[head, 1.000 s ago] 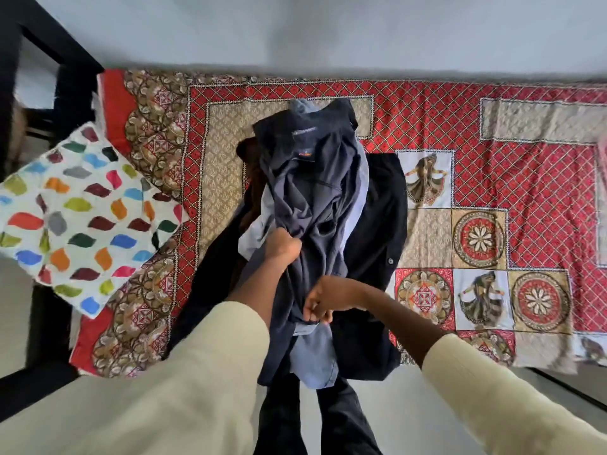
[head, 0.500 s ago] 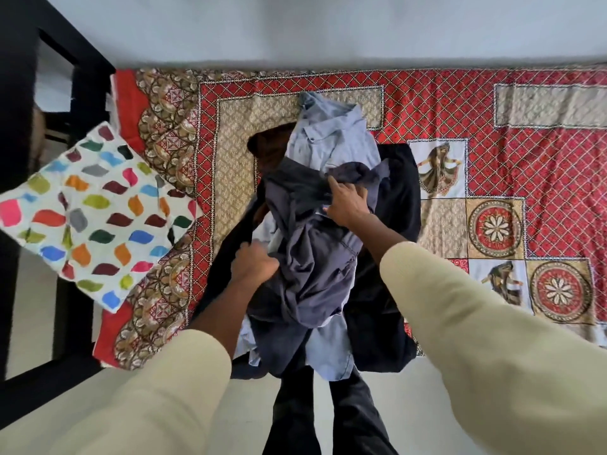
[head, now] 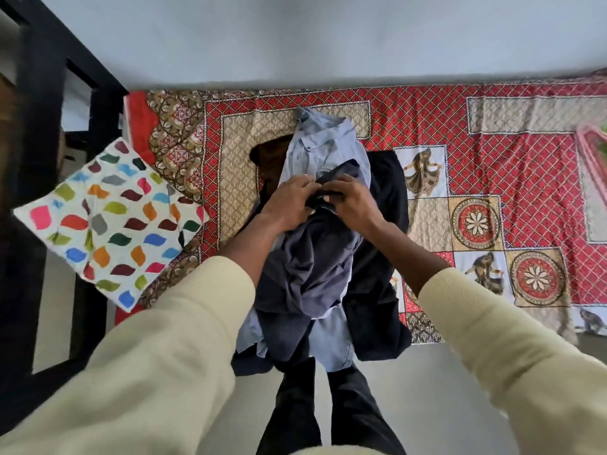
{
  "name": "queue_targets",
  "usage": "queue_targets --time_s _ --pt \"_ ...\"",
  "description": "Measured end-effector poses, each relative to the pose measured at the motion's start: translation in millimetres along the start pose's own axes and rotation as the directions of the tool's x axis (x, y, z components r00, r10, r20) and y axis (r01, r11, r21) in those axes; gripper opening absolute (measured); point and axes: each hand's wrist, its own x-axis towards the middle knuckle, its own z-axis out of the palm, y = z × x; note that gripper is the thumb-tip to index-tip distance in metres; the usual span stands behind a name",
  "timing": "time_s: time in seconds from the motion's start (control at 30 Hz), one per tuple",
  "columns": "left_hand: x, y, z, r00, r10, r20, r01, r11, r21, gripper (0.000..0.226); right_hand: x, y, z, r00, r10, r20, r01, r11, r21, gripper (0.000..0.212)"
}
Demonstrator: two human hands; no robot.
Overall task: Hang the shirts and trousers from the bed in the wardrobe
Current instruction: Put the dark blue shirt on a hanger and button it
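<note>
A pile of clothes lies on the bed [head: 525, 126], which has a red and beige patterned cover. On top, a crumpled dark grey-blue garment [head: 312, 257] hangs toward the bed's near edge. Under it is a light blue shirt [head: 325, 142] with its collar at the far end, and beneath that black clothing [head: 384, 257] and a brown piece [head: 269, 156]. My left hand [head: 289, 205] and my right hand [head: 351, 205] meet over the pile, and both pinch the upper edge of the grey-blue garment.
A white pillow [head: 108, 221] with coloured leaf shapes lies at the bed's left end, next to a black bed frame [head: 42, 126]. Something pink, perhaps hangers [head: 591, 149], shows at the right edge. A plain wall runs behind the bed. My dark trouser legs [head: 328, 405] stand below.
The grey-blue garment has been pulled down off the light blue shirt, baring its collar. My left hand came up from the lower bunch and now meets my right hand at the garment's upper edge.
</note>
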Motion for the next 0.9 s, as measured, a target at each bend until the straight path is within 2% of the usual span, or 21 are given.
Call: queue_targets --time_s 0.1,0.17,0.27,0.33,0.37,0.43,0.5,0.6,0.7,0.77,0.83,0.9 --pt "-2.9 21.0 -24.8 1.000 0.006 0.000 -0.006 0.996 -0.092 0.039 -12.1 -23.4 -28.9 0.996 -0.085 0.014 0.086 0.985 -0.147 0.024" --pt "-7.4 41.8 -46.5 1.000 0.012 0.006 -0.010 0.982 -0.188 0.043 -23.8 -41.9 -49.9 0.989 -0.144 0.019 0.144 0.950 -0.276 0.025" --pt "-9.8 77.3 -80.7 0.994 0.106 -0.013 -0.106 0.964 -0.244 0.048 -36.1 -71.5 -79.2 0.971 -0.241 -0.008 0.216 0.886 -0.411 0.034" --pt "-12.4 104.9 -106.3 0.986 0.141 -0.092 -0.160 0.955 -0.251 0.032 -45.3 -95.4 -101.1 0.969 -0.246 -0.041 0.202 0.871 -0.447 0.026" --pt "-13.9 118.2 -119.6 0.984 0.111 -0.138 -0.143 0.956 -0.256 0.027 -50.3 -107.1 -113.3 0.971 -0.228 -0.070 0.172 0.871 -0.460 0.022" --pt "-16.3 143.4 -145.8 0.979 0.021 -0.203 -0.081 0.954 -0.289 0.026 -58.5 -126.0 -141.3 0.969 -0.188 -0.160 0.098 0.889 -0.447 0.015" --pt "-21.8 169.8 -170.9 0.970 0.022 -0.242 -0.093 0.953 -0.287 0.028 -68.7 -139.2 -172.2 0.957 -0.129 -0.258 0.020 0.922 -0.387 0.012" --pt "-28.8 210.7 -209.1 0.953 0.132 -0.274 -0.198 0.953 -0.231 0.039 -83.0 -153.6 -220.3 0.913 -0.034 -0.408 -0.085 0.959 -0.269 0.023" --pt "-45.2 255.0 -239.9 0.930 0.218 -0.296 -0.255 0.963 -0.090 0.049 -115.3 -166.2 -269.6 0.838 -0.004 -0.546 -0.120 0.974 -0.192 0.039" --pt "-50.6 276.9 -255.4 0.924 0.281 -0.258 -0.285 0.958 0.021 0.039 -131.3 -171.3 -296.6 0.843 -0.087 -0.531 -0.080 0.955 -0.285 0.039" --pt "-60.4 307.1 -268.2 0.914 0.328 -0.240 -0.299 0.943 0.149 0.025 -155.6 -175.7 -325.3 0.875 -0.167 -0.453 -0.010 0.931 -0.364 0.033" --pt "-70.1 340.9 -276.8 0.886 0.372 -0.279 -0.296 0.914 0.279 0.020 -180.9 -174.3 -353.1 0.915 -0.168 -0.368 -0.001 0.909 -0.417 0.026"
